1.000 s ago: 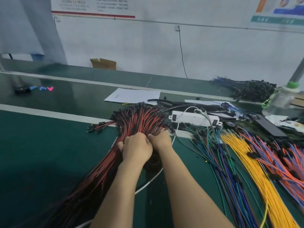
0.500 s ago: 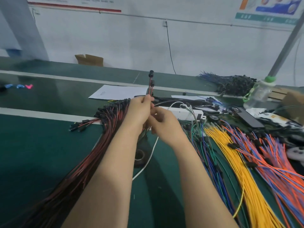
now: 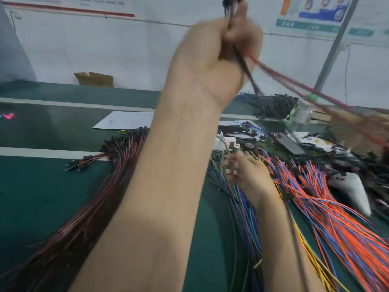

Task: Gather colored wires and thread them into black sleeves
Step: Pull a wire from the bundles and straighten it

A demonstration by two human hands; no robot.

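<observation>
My left hand is raised high in front of the wall and grips a few red and black wires, which stream down to the right, blurred by motion. Their black connector ends poke out above the fist at the frame's top. My right hand is low over the table with fingers spread, touching the blue and green wire bundle. The big red and black wire bundle fans across the green table on the left. A yellow bundle and an orange and blue bundle lie to the right.
A pile of black sleeves or connectors sits at the back right beside a clear bottle with a green cap. A white power strip, paper sheets, a dark phone and a cardboard box are behind the bundles.
My left hand rose from chest height to high above the table, pulling the red and black wires up out of the pile. My right hand let go and dropped onto the blue and green bundle.
</observation>
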